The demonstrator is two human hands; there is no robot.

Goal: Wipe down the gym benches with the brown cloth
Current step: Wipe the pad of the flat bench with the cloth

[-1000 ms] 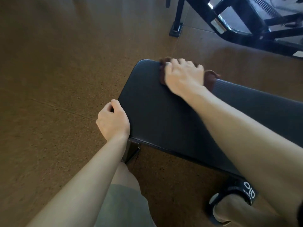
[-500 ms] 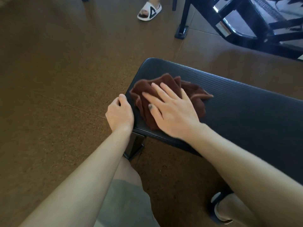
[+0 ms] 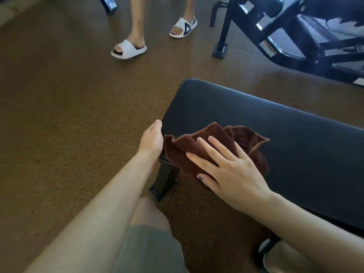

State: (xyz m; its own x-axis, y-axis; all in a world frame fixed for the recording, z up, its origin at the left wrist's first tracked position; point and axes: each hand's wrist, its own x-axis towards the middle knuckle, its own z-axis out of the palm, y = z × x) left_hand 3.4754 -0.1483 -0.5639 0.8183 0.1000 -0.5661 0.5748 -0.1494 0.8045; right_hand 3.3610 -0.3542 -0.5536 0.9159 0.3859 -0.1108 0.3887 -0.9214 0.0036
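Note:
A black padded gym bench [image 3: 275, 131] runs from the middle of the view to the right edge. The crumpled brown cloth [image 3: 189, 146] lies on its near left corner and hangs a little over the near edge. My right hand [image 3: 230, 172] presses flat on the cloth with fingers spread. My left hand [image 3: 151, 138] is curled around the bench's left end, right beside the cloth. The bench's black leg [image 3: 166, 178] shows under that corner.
Another person's feet in white slides [image 3: 129, 48] stand on the brown floor just beyond the bench. A black machine frame [image 3: 285, 36] fills the top right. My own knee [image 3: 149, 215] and sandalled foot [image 3: 275, 255] are close under the bench's near side.
My right hand has dragged the cloth from the far edge of the bench end to the near corner. The left hand stayed on the end. Another person's feet came into view.

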